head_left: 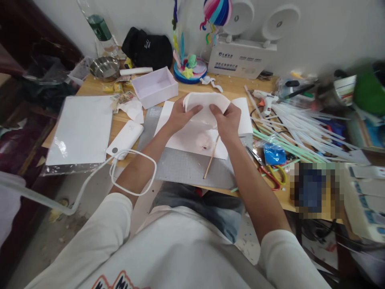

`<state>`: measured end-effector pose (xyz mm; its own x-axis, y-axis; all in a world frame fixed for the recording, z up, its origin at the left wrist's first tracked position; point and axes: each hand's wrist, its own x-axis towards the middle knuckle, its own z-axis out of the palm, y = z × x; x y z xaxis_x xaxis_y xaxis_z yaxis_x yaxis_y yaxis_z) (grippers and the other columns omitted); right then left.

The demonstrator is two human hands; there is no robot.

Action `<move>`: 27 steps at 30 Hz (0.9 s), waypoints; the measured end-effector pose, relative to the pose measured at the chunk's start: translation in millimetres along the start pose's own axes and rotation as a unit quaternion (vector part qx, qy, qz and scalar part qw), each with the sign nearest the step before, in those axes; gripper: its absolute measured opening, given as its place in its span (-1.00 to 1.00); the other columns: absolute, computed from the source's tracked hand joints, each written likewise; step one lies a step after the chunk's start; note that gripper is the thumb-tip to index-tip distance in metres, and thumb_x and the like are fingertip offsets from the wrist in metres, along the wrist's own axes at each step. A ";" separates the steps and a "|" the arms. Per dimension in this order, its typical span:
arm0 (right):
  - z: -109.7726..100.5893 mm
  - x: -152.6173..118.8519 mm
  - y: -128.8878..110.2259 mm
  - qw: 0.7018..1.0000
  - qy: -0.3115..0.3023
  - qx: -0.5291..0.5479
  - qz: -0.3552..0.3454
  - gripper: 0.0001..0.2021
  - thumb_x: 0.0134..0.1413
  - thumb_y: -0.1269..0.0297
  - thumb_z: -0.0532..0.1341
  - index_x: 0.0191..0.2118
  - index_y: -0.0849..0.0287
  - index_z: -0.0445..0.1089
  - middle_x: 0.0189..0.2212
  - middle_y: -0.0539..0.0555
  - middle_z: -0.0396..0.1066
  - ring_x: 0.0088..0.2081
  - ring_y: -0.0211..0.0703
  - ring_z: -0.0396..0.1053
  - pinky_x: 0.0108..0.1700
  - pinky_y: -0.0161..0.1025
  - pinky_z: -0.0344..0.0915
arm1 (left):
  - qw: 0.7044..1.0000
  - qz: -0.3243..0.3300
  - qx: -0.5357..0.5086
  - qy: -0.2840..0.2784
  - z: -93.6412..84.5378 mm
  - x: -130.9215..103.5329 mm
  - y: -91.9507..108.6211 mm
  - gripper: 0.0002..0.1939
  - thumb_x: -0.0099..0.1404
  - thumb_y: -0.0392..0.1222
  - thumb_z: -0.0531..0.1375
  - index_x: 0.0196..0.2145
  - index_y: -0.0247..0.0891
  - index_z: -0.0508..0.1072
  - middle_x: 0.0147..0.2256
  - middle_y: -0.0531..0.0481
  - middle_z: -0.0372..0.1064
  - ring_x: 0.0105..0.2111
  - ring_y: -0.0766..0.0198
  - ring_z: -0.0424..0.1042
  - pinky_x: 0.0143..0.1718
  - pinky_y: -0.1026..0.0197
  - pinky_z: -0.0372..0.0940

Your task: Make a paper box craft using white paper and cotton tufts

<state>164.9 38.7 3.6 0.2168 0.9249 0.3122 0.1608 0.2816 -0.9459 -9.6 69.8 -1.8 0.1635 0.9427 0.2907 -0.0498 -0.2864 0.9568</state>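
Between my two hands is a curved piece of white paper [207,100], raised above the work surface. My left hand [182,114] pinches its left end, thumb on the near face and fingers behind. On the right end my right hand [227,118] grips it the same way. Below lies a white sheet [183,138] with a pinkish wet-looking patch [203,141] on it. A thin wooden stick [211,157] rests across the sheet's edge, close to my right wrist. Under these is a grey cutting mat [180,166].
Left are a white power bank [125,138] with a looped cable [155,164] over my forearm, a pack of white sheets [81,128] and an open white box [156,88]. Right are scissors [272,176], a glue gun [266,98] and many glue sticks [303,120].
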 end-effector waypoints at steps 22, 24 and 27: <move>-41.3 -53.2 -44.9 0.978 0.017 0.089 0.188 -0.68 -0.15 0.07 0.48 -0.30 0.16 0.58 -0.27 0.05 0.64 -0.34 -0.16 0.51 -0.25 -0.17 0.49 | 0.935 -0.316 -0.137 -0.082 5.1 -42.7 54.4 -0.62 0.23 0.07 0.40 -0.25 -0.32 0.52 -0.36 -0.12 0.56 -0.27 0.07 0.61 -0.22 0.07 0.52; -45.6 -67.5 -47.0 0.968 0.029 0.097 0.231 -0.67 -0.19 0.04 0.50 -0.33 0.17 0.57 -0.36 0.04 0.62 -0.40 -0.19 0.48 -0.33 -0.22 0.46 | 0.923 -0.347 -0.132 -0.100 7.5 -57.2 58.6 -0.65 0.22 0.03 0.41 -0.27 -0.35 0.54 -0.38 -0.13 0.57 -0.38 0.13 0.59 -0.29 0.13 0.50; -51.9 -87.4 -48.2 0.944 0.003 0.094 0.317 -0.62 -0.30 0.02 0.54 -0.39 0.20 0.57 -0.49 0.03 0.56 -0.51 -0.21 0.40 -0.48 -0.27 0.35 | 0.913 -0.373 -0.138 -0.091 9.1 -73.6 59.4 -0.65 0.24 0.03 0.39 -0.30 -0.36 0.53 -0.40 -0.12 0.57 -0.43 0.19 0.56 -0.32 0.19 0.46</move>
<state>188.1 -68.9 26.4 0.2176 0.9216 -0.3215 -0.1762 -0.2869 -0.9416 -15.7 -18.2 33.7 0.4141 0.8065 -0.4219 -0.1002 0.5011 0.8596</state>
